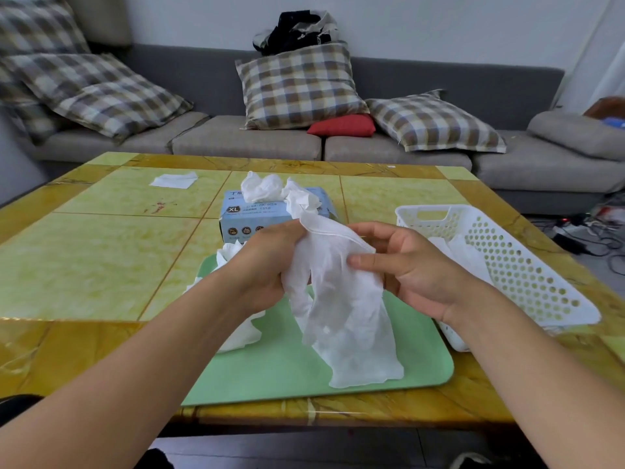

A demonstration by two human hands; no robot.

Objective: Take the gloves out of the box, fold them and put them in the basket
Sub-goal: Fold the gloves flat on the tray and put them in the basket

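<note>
A white glove is held up in the air over a green tray, its crumpled upper part being gripped and its looser end hanging down towards the tray. The left hand is closed around the bunched top of the glove, with the fingers curled into the material. The right hand is placed at the glove's right edge, where the material is pinched by the thumb against the fingers. Behind the hands, a blue box marked XL is seen on the table, with more white gloves bulging out of its top opening. Further white gloves are lying on the left part of the tray, partly hidden by the left forearm. To the right of the tray, a white perforated basket is set on the table, and white material is visible inside it. A flat white piece is lying apart at the far left of the table. A grey sofa with checked cushions is seen beyond the table.
</note>
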